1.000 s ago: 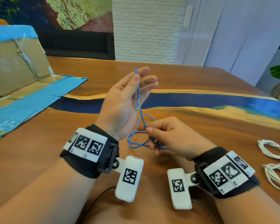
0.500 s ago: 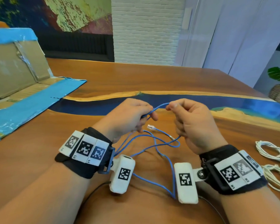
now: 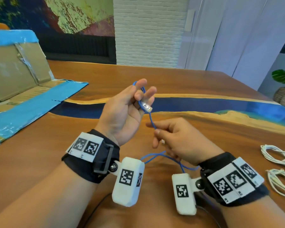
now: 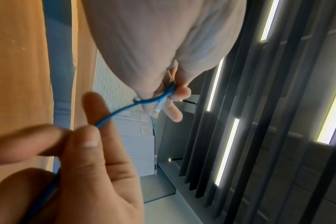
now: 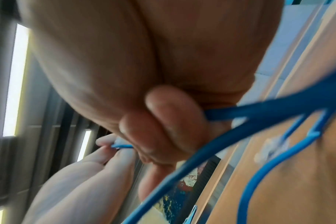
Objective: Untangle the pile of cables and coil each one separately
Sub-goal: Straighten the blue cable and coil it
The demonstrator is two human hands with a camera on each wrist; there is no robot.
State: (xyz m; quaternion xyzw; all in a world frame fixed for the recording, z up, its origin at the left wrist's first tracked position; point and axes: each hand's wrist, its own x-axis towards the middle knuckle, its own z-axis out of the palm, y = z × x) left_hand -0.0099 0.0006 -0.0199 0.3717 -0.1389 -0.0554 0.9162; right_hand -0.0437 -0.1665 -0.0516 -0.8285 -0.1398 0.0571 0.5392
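A thin blue network cable [image 3: 152, 123] runs between both hands above the wooden table [image 3: 187, 83]. My left hand [image 3: 132, 106], raised palm-up, pinches a small loop of it near its clear plug [image 3: 147, 107], which hangs by the fingertips. Lower and to the right, my right hand [image 3: 169, 139] pinches the cable between thumb and forefinger. The slack [image 3: 156, 156] trails under that hand toward the wrist cameras. In the left wrist view the blue cable [image 4: 123, 109] stretches from one pinch to the other. The right wrist view shows blurred blue cable loops [image 5: 240, 136] under the curled fingers.
Two coiled white cables [image 3: 275, 153] [image 3: 281, 181] lie on the table at the right edge. A flattened cardboard box with blue tape [image 3: 23, 99] lies at the left. A blue resin strip [image 3: 204, 106] crosses the table behind the hands.
My left hand has risen and turned palm-up with a loop and the plug. My right hand has dropped lower and closer, sliding down the cable. Less slack lies on the table.
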